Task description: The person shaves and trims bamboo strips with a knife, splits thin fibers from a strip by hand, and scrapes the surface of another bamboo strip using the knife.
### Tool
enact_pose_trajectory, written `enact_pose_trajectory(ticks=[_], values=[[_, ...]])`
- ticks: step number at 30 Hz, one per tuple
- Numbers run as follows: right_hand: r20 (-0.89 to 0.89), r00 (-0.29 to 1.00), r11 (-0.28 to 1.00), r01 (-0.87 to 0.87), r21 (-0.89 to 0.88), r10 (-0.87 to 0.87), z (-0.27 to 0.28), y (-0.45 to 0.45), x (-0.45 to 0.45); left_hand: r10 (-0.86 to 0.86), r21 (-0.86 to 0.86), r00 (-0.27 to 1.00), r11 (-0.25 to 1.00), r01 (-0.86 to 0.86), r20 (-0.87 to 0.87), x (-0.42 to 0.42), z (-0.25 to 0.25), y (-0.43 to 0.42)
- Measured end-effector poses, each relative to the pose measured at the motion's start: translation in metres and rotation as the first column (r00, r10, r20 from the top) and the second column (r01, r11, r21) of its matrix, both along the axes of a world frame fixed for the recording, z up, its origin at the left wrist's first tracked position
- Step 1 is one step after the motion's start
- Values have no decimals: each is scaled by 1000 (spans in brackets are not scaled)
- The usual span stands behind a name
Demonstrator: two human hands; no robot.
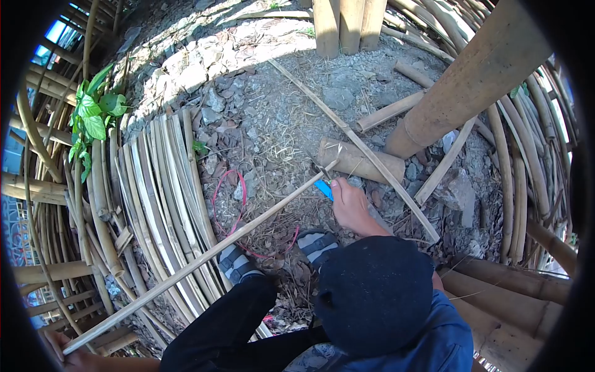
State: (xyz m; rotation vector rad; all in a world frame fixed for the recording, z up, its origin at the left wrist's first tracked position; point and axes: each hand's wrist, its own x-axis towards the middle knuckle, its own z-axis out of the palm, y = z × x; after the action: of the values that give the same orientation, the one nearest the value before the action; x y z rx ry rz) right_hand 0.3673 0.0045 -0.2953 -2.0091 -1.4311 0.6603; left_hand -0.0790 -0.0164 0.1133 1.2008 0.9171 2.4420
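A long, pale bamboo strip [204, 257] runs diagonally from the lower left to the middle of the view. At its near end, my left hand [57, 343] is closed around it, partly lost in the dark edge. My right hand [351, 201] grips a knife with a blue handle [323, 189]; its blade lies against or beside the strip's far end. A thick, short bamboo piece [378, 166] lies on the ground behind that end; whether the strip touches it I cannot tell. Pale shavings [284, 150] are scattered nearby.
Many split bamboo strips [170, 186] lie in a row at left, beside a pink cord loop [214, 201]. Another strip [322, 108] crosses the ground. A thick bamboo post [458, 87] leans at right. Sandaled feet [238, 263] and a dark cap [375, 294] are below.
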Motion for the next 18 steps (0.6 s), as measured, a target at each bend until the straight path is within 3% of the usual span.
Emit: enact_pose_trajectory(ticks=[7,9,13,15,18], values=[[10,1000,998,-15,-68,16,-11,1,17,118,-32,982,993,-114,147,-1,4,12],[-5,999,998,-48,-41,48,-11,0,22,75,76,971,993,-95,229,7,-4,18],[122,987,995,-103,19,100,-25,-12,32,125,100,975,984,-146,186,-5,0,19],[248,968,976,17,-219,39,-33,-3,39,122,-28,991,992,-120,48,-22,5,13],[140,987,990,-66,-128,84,-32,-4,27,147,3,987,989,-147,69,-17,4,11]])
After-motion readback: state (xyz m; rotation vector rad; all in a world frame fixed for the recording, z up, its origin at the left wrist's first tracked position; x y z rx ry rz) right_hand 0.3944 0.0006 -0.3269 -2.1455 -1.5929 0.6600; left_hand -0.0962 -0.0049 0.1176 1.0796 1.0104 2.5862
